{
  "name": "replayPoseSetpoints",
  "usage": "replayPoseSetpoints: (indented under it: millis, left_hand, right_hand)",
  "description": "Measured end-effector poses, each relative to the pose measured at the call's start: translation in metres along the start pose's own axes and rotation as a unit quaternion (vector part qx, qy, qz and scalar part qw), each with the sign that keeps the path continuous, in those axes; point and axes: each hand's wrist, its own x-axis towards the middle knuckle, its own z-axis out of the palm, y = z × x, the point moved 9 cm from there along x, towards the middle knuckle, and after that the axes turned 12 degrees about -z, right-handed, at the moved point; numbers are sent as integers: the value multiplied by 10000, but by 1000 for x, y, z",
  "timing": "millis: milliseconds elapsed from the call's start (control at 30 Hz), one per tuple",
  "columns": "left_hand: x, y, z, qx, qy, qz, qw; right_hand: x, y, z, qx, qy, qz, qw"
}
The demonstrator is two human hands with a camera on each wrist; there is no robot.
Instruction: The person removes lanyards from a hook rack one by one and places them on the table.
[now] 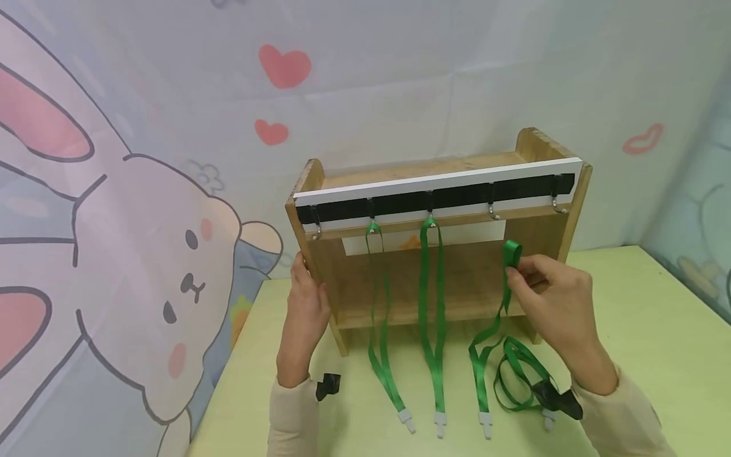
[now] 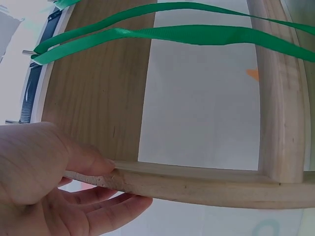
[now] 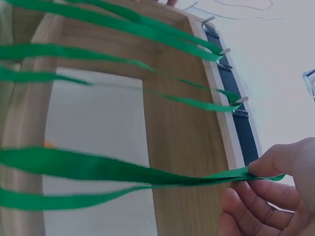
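A small wooden shelf (image 1: 480,273) carries a row of metal hooks (image 1: 493,211) along its front. My left hand (image 1: 305,311) grips the shelf's left side panel, the thumb inside and the fingers outside in the left wrist view. Between thumb and fingers, my right hand (image 1: 556,298) pinches a green lanyard (image 1: 512,251) near its looped end, below the two right-hand hooks and apart from them. This lanyard's white clip (image 1: 485,424) hangs low, near the table. One green lanyard (image 1: 385,374) hangs from the second hook from the left, and another (image 1: 424,285) from the middle hook.
One more green lanyard (image 1: 514,352) lies loosely coiled on the yellow-green table (image 1: 617,298), partly behind the black strap on my right wrist. A printed cloth (image 1: 400,95) with hearts and a rabbit stands behind the shelf.
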Motion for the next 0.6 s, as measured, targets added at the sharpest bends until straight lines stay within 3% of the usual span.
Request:
replayPoseSetpoints:
  millis: [267, 600]
  left_hand:
    - [2, -3, 1, -49, -58, -42, 10000]
    - [1, -2, -1, -93, -23, 19, 10000]
  right_hand:
    - [-18, 0, 17, 561, -560, 676, 9946]
    - [-34, 7, 38, 954, -960, 984, 9859]
